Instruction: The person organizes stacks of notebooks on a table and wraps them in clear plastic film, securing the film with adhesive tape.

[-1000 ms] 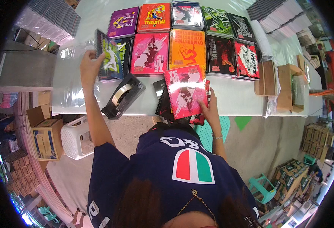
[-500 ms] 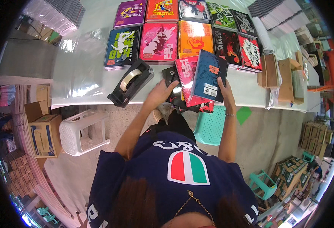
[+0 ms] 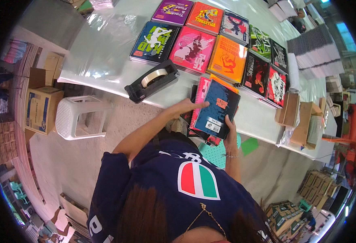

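Note:
A dark blue spiral notebook (image 3: 217, 106) lies on top of a loose pile at the table's near edge. Beneath it stick out a pink notebook (image 3: 202, 86), black and red ones, and an orange one at the upper right. My left hand (image 3: 188, 106) holds the pile's left side, its thumb lying on the blue cover and its other fingers mostly hidden. On the right edge, my right hand (image 3: 230, 131) grips the blue notebook with the thumb on top; its fingers are hidden underneath. A black tape dispenser (image 3: 151, 82) with a roll of clear tape stands left of the pile.
Rows of sports-themed notebooks (image 3: 192, 48) cover the table (image 3: 101, 60) beyond my hands. Open cardboard boxes (image 3: 305, 125) stand at the right, near a tall stack of notebooks (image 3: 316, 50). A white stool (image 3: 78, 115) and a green stool (image 3: 214, 152) are below the table edge.
The blue notebook has come down more squarely over the pile. My left hand has shifted onto its left edge. The view has turned, so the table looks tilted.

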`<state>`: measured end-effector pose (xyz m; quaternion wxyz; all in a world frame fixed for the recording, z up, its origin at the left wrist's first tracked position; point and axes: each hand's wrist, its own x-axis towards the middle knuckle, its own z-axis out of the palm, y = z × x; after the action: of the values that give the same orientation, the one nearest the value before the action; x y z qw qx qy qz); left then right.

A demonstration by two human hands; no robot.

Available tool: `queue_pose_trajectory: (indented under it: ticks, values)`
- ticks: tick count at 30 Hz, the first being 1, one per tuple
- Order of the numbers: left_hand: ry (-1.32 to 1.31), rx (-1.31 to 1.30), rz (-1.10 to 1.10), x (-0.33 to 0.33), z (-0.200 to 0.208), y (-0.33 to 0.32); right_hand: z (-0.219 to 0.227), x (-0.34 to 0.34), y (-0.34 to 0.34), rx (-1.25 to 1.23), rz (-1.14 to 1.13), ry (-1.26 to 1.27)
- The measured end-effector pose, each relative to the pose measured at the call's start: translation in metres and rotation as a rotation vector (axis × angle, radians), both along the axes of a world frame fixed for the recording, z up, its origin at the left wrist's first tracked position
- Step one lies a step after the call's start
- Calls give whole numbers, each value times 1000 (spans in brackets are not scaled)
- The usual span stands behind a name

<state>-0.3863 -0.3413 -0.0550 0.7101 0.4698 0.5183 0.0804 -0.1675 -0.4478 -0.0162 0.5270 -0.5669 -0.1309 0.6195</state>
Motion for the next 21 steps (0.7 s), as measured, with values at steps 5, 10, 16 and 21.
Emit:
queue_pose_trajectory:
  ticks: [5,10,16,21]
  values:
    - [-139,299,26,8,49,-22,5,-9,-26,-19,-124,51]
    - [-273,656,85,-15,88,-24,51,-26,-40,179,-130,-179]
    - [-429,505,163,-167,192,24,104,-142,0,273,13,-682]
    - [-539,589,120,-349,190,90,56,-300,71,468,193,-1201]
